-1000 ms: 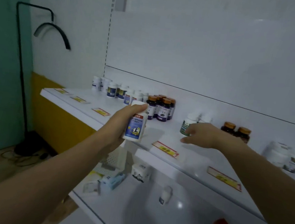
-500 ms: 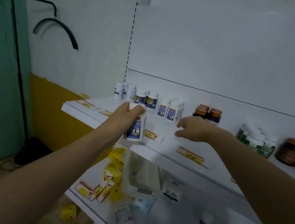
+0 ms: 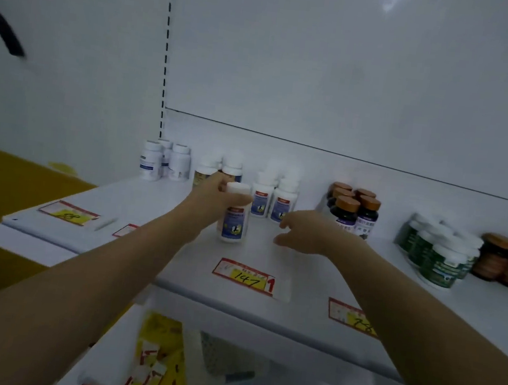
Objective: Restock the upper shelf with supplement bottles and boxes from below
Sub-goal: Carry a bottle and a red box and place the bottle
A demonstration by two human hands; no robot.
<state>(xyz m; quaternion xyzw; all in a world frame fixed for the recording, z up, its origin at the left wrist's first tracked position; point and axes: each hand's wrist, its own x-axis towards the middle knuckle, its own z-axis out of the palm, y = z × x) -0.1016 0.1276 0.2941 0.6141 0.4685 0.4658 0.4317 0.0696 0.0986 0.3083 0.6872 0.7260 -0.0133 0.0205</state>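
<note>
White bottle [image 3: 234, 221] with a blue label is upright, low over the upper shelf [image 3: 150, 199] — we cannot tell if its bottom touches. Our left hand [image 3: 214, 194] grips it up by the cap. Our right hand [image 3: 305, 233] is just to its right, fingers loose, holding nothing. Matching bottles [image 3: 276, 204] stand just behind it — a price tag [image 3: 244, 278] lies nearer.
</note>
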